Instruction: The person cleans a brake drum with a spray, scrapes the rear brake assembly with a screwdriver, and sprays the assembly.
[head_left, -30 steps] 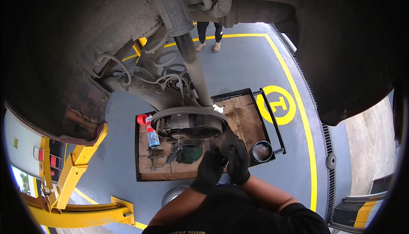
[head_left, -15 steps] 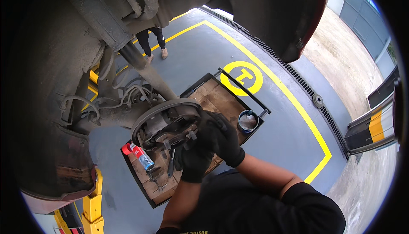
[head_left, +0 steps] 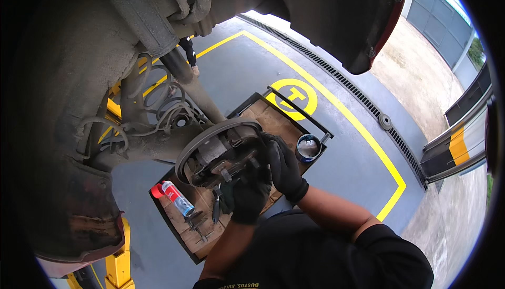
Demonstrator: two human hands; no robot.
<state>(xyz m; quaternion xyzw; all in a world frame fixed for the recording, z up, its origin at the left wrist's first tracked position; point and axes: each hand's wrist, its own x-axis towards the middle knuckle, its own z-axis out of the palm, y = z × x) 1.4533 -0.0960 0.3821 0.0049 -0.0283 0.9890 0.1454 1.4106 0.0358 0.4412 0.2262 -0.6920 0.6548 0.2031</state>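
Observation:
An exposed drum brake assembly (head_left: 213,152), dusty and round with a metal rim, sits at the end of the axle beam of a raised vehicle. My left hand (head_left: 251,197), in a black glove, is curled at the lower right of its hub, beside the wheel studs (head_left: 226,175). Close by, my right hand (head_left: 286,170), also gloved in black, bends its fingers against the assembly's right edge. Both hands are closed, but dark gloves on dark parts hide what the fingers hold. Below, a dark-handled tool (head_left: 216,208) lies near my left hand.
Under the brake stands a cardboard-lined tray cart (head_left: 263,111) with a red-capped spray can (head_left: 178,198), a metal tool (head_left: 197,226) and a blue tub (head_left: 308,148). A coil spring (head_left: 158,91) and strut (head_left: 197,89) rise left. A yellow lift post (head_left: 119,260) stands lower left.
My view has shifted, so the brake sits farther right in it. My left hand has moved up and right over the hub's lower edge. The person behind is now mostly hidden by the strut.

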